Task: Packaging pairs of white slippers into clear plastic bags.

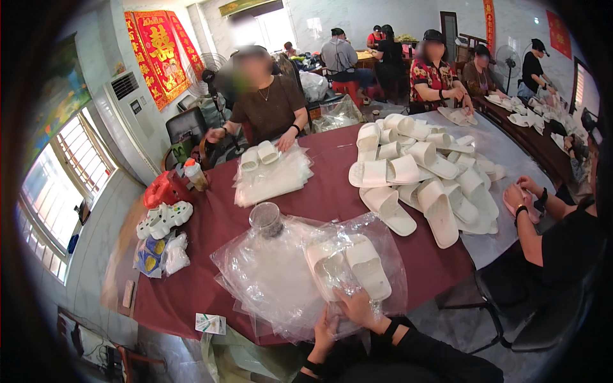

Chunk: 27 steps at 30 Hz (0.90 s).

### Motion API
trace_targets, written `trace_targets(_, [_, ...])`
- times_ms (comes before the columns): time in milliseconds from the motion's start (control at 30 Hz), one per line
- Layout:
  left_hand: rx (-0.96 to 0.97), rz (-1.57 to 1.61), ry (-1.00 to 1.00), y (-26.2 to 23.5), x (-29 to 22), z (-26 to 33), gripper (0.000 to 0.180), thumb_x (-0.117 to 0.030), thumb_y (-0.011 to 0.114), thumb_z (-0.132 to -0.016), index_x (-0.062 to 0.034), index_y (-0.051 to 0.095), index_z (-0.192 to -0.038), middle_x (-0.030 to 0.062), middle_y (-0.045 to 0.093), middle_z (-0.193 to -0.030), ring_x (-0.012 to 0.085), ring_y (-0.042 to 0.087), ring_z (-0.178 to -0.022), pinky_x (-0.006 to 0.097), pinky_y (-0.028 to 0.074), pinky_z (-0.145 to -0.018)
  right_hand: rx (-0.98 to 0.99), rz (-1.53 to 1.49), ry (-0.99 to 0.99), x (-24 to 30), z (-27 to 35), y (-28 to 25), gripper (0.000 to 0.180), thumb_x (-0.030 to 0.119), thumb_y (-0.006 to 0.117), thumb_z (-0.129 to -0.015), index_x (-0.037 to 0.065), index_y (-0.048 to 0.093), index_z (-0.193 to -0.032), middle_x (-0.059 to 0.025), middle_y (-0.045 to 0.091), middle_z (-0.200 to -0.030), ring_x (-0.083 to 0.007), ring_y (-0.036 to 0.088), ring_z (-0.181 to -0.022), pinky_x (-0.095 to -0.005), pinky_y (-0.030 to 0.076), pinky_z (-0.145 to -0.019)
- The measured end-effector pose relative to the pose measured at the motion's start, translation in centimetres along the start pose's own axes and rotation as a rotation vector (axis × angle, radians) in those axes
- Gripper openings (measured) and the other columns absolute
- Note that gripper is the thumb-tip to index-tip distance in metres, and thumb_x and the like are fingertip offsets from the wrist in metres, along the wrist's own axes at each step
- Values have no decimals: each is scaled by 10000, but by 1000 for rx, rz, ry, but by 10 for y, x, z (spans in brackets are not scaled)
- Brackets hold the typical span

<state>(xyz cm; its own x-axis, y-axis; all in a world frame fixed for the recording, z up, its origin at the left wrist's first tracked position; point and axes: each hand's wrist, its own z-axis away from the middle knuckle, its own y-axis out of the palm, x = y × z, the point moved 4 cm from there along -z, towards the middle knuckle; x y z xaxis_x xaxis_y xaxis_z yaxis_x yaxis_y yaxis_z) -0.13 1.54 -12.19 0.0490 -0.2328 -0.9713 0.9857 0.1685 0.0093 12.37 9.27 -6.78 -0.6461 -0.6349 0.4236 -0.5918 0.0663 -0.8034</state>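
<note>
A pair of white slide slippers (369, 271) lies side by side in a clear plastic bag (397, 265) at the table's near edge. My right hand (359, 307) grips the heel end of the pair, its fingers reaching onto the left slipper. Just left of it, my left hand (326, 328) is closed on the near edge of the bag. Part of its fingers is hidden by the film. Beside the bag spreads a stack of clear plastic bags (281, 274), with a clear plastic cup (267, 221) standing on its far edge.
A big heap of white slippers (424, 169) covers the right of the red-brown table (191, 274). Across it, a person (271, 105) has slippers on another bag stack (274, 182). White clogs (164, 219) and a red bag (167, 189) lie left. A co-worker's hands (520, 195) are at right.
</note>
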Motion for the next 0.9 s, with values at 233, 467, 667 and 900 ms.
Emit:
trace_targets(233, [29, 491, 74, 5, -19, -3, 568, -19, 479, -925, 20, 235, -1436, 156, 620, -1042, 230, 631, -941, 328, 487, -865, 116, 61, 62, -31, 6, -20, 428, 257, 591, -829, 137, 552, -1239, -188, 508, -1289, -378, 469, -1174, -547, 322, -996])
trace_targets(467, [29, 447, 54, 5, -18, -8, 565, -15, 470, -931, 21, 224, -1438, 162, 618, -1046, 233, 631, -945, 322, 490, -866, 107, 163, 114, -43, 23, -40, 471, 178, 601, -784, 132, 530, -1247, -203, 352, -1413, -412, 333, -1297, -597, 269, -1018])
trace_targets(667, [26, 415, 53, 3, -19, -3, 578, 2, 468, -929, 27, 206, -1444, 161, 628, -1040, 222, 635, -929, 309, 479, -868, 126, -152, 111, -41, 23, -43, 477, 82, 571, -739, 73, 537, -1215, -244, 358, -1394, -418, 358, -1272, -521, 303, -1031])
trace_targets(900, [81, 326, 65, 8, -17, -4, 594, 21, 450, -934, 38, 156, -1450, 181, 622, -1072, 207, 626, -959, 303, 455, -903, 136, -111, 89, -43, 21, -37, 391, 74, 597, -743, 55, 578, -1133, -241, 342, -1403, -415, 370, -1259, -470, 342, -1014])
